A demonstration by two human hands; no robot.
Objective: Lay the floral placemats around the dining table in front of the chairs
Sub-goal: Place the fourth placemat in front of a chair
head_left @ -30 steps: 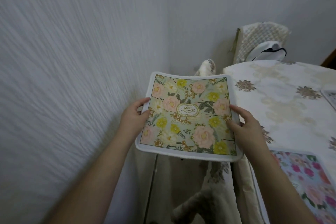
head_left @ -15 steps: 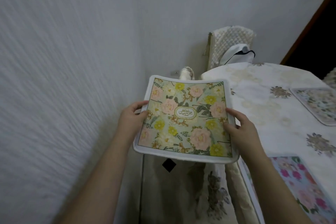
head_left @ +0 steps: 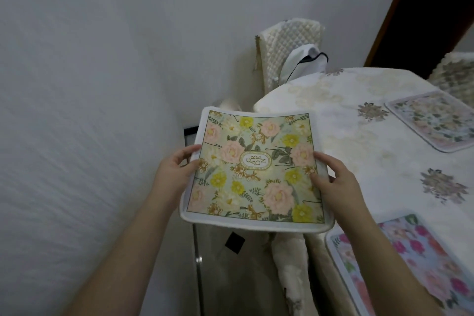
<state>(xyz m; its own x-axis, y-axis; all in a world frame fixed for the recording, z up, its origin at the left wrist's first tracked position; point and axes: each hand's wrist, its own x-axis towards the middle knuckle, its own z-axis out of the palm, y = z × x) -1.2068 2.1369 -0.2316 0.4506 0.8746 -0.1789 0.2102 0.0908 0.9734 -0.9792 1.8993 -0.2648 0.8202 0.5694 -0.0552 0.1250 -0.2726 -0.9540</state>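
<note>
Placemat (head_left: 256, 169) with yellow and pink flowers held in air, off worktop's (head_left: 359, 120) left edge, near wall. Left hand (head_left: 174, 174) grips left border, thumb on top; right hand (head_left: 333, 182) pinches right border, fingertips on print. Mat sags between hands; loose grip could let it slip into gap beside wall. Centre oval reads "GARDEN". Right: pale mat (head_left: 433, 120) and pink-flowered mat (head_left: 400, 264) already laid; careless set-down could overlap the nearer one. Quilted chair (head_left: 289, 46) at far end.

Green placemat (head_left: 256, 169) with pink and yellow flowers; cream floral tablecloth (head_left: 372, 161).
</note>
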